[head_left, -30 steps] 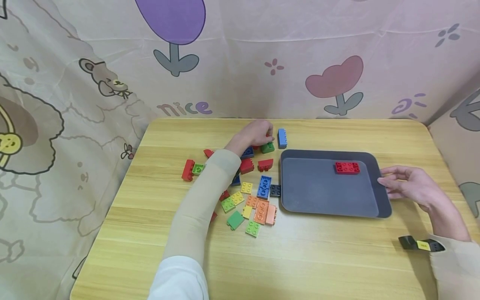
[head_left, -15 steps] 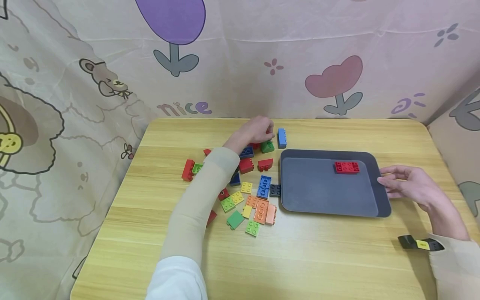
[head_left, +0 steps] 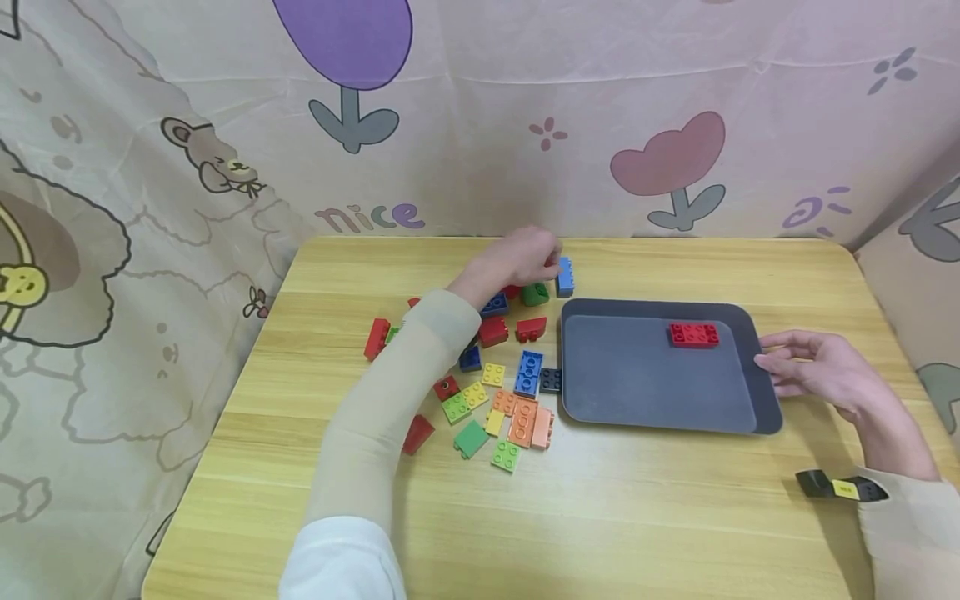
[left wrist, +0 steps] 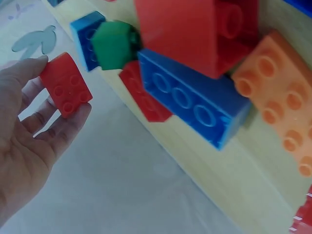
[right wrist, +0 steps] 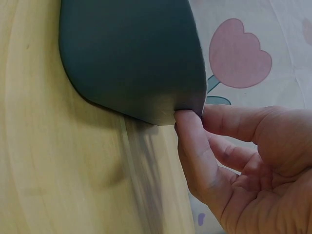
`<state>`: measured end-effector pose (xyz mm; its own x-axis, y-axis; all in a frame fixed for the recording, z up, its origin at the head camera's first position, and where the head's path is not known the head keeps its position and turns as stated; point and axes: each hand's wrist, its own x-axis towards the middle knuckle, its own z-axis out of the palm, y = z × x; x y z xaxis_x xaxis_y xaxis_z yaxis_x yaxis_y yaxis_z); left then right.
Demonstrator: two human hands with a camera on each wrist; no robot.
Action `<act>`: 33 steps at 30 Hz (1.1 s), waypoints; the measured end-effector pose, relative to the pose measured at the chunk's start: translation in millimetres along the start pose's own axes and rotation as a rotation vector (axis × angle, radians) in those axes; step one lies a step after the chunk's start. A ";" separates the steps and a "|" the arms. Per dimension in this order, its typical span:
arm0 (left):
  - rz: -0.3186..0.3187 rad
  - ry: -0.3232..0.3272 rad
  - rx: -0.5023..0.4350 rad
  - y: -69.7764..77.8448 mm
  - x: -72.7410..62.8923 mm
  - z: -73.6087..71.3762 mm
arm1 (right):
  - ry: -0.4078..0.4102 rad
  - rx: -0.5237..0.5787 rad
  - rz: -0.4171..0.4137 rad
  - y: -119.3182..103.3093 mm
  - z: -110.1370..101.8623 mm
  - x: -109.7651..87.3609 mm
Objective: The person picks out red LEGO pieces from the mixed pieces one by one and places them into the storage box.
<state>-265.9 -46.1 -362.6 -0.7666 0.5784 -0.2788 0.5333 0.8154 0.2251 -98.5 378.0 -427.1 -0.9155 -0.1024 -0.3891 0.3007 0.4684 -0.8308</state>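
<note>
My left hand [head_left: 525,255] pinches a red building brick [left wrist: 66,84] between thumb and fingertips, its studs showing in the left wrist view. In the head view that hand hides most of the brick and overlaps the edge of a light blue brick [head_left: 565,277] at the back of the table. Just below it are a green brick [head_left: 535,294] and a blue brick [left wrist: 187,95]. At the right, my right hand [head_left: 821,368] pinches the end wall of a dark grey tray [head_left: 637,379]. One red eight-stud brick [head_left: 693,335] lies inside the tray.
Several loose bricks spread left of the tray, among them orange [head_left: 522,422], yellow [head_left: 493,375] and lime green [head_left: 506,456] ones. A black brick [head_left: 551,381] sits against the tray's left side. A printed cloth [head_left: 480,150] hangs behind the wooden table [head_left: 637,508].
My left hand has risen from beside the green brick with the red brick and shifted right, toward the light blue brick. My right hand and the tray look unchanged.
</note>
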 end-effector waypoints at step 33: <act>0.331 0.014 0.162 102.0 2.3 8.7 | -0.006 0.038 -0.002 2.0 0.3 1.2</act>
<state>-210.1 38.7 -348.4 -0.5472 0.8120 -0.2029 0.8022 0.5780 0.1499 -98.9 378.6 -429.3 -0.9143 -0.1088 -0.3901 0.3093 0.4342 -0.8460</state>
